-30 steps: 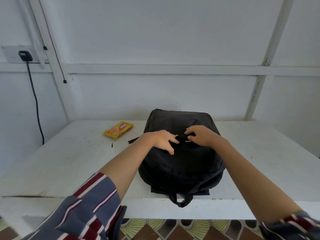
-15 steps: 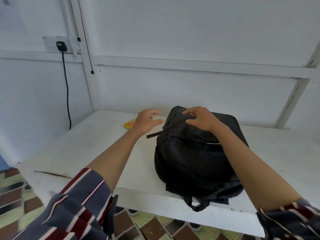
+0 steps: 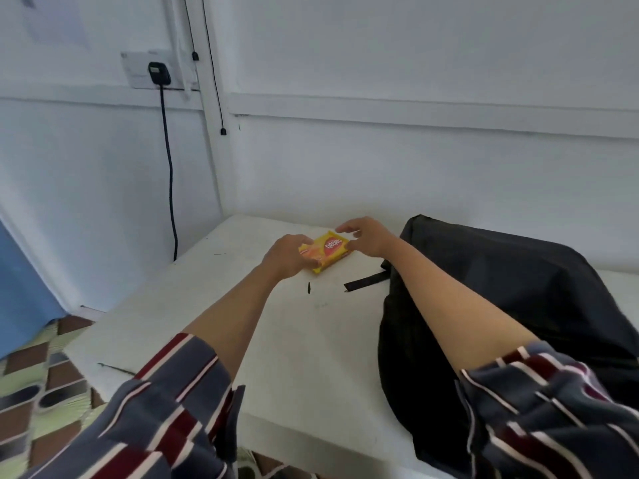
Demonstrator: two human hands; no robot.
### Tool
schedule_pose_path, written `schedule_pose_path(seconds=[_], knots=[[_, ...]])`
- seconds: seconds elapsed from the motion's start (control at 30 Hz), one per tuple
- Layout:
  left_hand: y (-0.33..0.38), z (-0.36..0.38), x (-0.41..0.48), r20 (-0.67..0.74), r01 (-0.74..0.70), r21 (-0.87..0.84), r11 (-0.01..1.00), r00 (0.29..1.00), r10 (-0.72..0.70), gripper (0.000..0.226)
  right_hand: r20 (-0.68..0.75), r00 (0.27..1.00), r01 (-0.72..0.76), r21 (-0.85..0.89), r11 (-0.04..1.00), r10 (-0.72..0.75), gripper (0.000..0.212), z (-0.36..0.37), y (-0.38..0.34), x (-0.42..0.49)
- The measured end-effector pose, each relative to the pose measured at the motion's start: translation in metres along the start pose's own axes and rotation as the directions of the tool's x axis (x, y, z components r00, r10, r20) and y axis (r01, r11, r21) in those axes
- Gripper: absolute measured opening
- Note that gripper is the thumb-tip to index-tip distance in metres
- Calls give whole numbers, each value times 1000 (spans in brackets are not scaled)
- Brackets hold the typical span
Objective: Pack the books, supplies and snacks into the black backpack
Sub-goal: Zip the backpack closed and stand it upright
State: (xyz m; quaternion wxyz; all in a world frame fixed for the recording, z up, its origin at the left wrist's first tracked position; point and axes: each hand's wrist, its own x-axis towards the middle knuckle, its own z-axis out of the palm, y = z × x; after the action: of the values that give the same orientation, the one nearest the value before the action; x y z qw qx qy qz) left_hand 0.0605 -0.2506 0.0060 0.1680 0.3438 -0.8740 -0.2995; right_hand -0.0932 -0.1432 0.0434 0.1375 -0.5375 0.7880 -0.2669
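Directly btwn both grips (image 3: 288, 254) (image 3: 369, 238): snack pkt (image 3: 327, 251)

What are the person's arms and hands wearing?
Matching loose grey-blue fabric sleeves with dark red and white stripes: left sleeve, right sleeve, both ending near the elbow. The left hand and right hand are bare: no gloves, watch or rings visible.
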Motion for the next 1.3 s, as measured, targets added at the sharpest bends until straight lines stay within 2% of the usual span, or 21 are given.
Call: schedule_pose_path(seconds=[0.2,0.3,0.43,0.6,0.73,0.87,1.0,1.17,1.3], knots=[[-32,5,45,181,-34,121,992,983,12,60,40,987,-152,-22,988,152,45,33,24,62],[-44,12,64,254,-15,149,989,967,-24,77,13,972,-237,27,971,236,47,44,42,81],[-56,29,79,271,22,214,977,959,-81,105,34,949,-314,107,943,312,52,55,58,101],[-67,42,91,258,-46,282,958,966,-29,103,45,931,-365,149,919,363,49,57,64,112],[-71,34,101,278,-71,175,982,960,20,98,94,900,-427,375,822,425,45,49,60,107],[-64,13,102,214,-126,39,991,970,115,93,97,901,-397,579,713,423,45,32,45,100],[-44,-17,95,124,-200,-110,974,969,213,87,70,936,-296,684,667,344,48,2,25,83],[3,-34,68,111,-140,-408,902,973,201,79,-34,967,-144,744,652,253,46,-38,11,38],[48,-23,29,114,-120,-570,813,968,222,66,-90,960,-112,742,660,264,42,-69,12,-20]])
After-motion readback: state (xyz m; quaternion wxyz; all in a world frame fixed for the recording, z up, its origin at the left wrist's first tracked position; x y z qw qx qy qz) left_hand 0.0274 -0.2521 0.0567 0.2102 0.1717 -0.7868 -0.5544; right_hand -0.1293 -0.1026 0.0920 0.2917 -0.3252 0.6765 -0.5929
